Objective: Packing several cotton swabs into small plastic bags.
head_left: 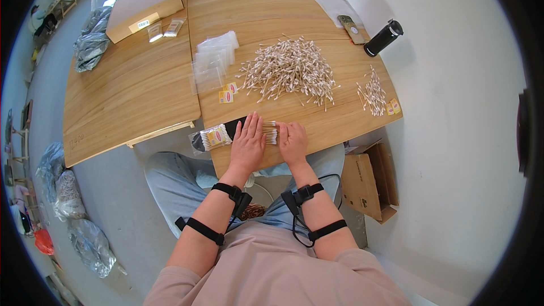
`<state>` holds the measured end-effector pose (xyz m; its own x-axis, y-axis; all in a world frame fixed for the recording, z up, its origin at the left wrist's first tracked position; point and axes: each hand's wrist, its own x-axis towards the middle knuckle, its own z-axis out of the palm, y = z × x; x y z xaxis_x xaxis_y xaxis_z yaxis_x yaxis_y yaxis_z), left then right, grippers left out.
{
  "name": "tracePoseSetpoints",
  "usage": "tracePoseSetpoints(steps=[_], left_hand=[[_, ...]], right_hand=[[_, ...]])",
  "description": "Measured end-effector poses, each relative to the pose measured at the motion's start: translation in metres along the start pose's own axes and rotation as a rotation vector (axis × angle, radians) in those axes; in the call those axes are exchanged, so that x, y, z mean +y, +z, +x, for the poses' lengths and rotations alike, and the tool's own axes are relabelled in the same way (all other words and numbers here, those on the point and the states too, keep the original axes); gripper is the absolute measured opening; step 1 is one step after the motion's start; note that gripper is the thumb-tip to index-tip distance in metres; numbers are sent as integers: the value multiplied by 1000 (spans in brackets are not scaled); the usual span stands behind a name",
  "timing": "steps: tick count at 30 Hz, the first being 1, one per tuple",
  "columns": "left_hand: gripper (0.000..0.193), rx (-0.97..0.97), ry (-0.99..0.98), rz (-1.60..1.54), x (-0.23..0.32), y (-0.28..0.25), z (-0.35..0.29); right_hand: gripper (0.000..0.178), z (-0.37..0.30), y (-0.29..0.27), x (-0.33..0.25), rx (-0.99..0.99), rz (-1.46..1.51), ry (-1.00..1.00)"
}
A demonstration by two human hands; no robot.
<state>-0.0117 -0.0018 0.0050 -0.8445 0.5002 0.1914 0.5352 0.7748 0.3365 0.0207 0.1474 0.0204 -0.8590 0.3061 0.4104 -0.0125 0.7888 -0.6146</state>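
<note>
My left hand (249,146) lies flat, fingers stretched out, over a neat row of cotton swabs (270,134) at the table's near edge. Against the right end of that row, my right hand (292,143) is closed, with its bent fingers at the swab tips. Left of my hands lies a clear bag of cotton swabs (205,140) with a yellow and red label card (216,136). A flat black piece (232,127) shows partly beside it; my left hand hides the rest.
Beyond my hands spreads a big pile of loose cotton swabs (292,71), with a smaller pile (372,93) to its right. Clear bags (212,59) and label cards (226,97) lie left. A black bottle (383,38), phone (351,29) and cardboard box (144,8) stand farther out.
</note>
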Motion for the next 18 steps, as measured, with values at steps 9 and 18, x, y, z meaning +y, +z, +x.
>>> tracePoseSetpoints(steps=[9,18], left_hand=[[55,9,-4,4,-1,1,-1],[52,10,-3,-10,0,0,0]], right_hand=[[53,-6,-19,-7,-230,-78,-141],[60,-7,-7,2,-430,-407,-344]])
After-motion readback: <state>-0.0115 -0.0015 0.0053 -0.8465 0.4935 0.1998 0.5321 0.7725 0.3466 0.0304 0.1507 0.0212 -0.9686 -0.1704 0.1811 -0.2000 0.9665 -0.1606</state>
